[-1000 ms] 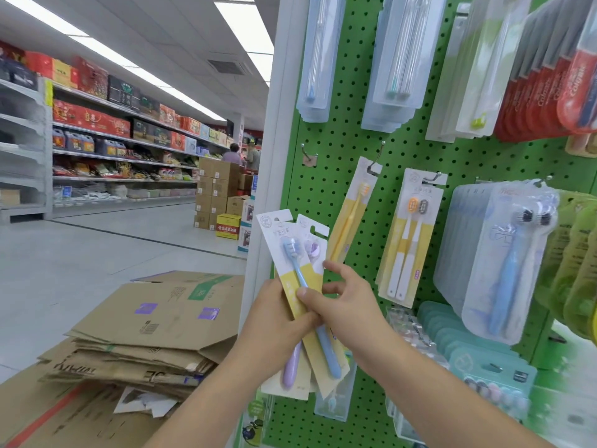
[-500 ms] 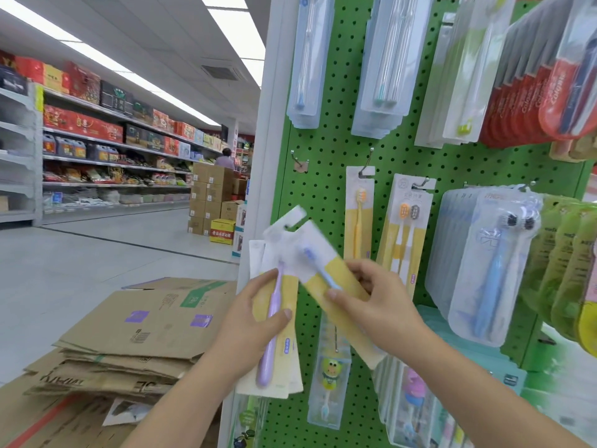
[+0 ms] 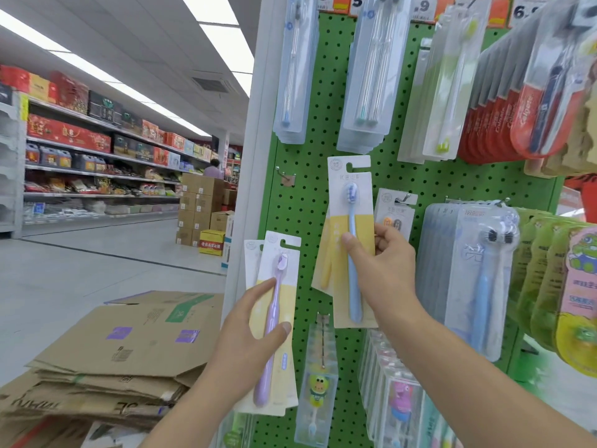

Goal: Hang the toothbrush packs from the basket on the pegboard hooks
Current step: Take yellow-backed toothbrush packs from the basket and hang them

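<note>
My right hand [image 3: 384, 270] pinches a white-and-yellow card pack with a blue toothbrush [image 3: 352, 202] and holds it upright against the green pegboard [image 3: 303, 195]. The pack covers most of a yellow-brush pack [image 3: 324, 270] hanging behind it. My left hand [image 3: 255, 331] grips a small stack of packs, a purple toothbrush pack [image 3: 274, 286] in front, low at the board's left edge. An empty hook [image 3: 284, 176] with a small tag sticks out at upper left. The basket is out of view.
Clear toothbrush packs [image 3: 294, 69] hang along the top row, red packs [image 3: 504, 108] at upper right, a two-brush card [image 3: 394, 215] and bulky clear packs [image 3: 468, 270] to the right. Children's brush packs [image 3: 318, 383] hang below. Flattened cardboard boxes [image 3: 129, 357] lie at lower left beside an aisle.
My right hand pulled the blue toothbrush pack off the stack, turned it upright and raised it to the board over the yellow pack. My left hand kept the remaining packs low.
</note>
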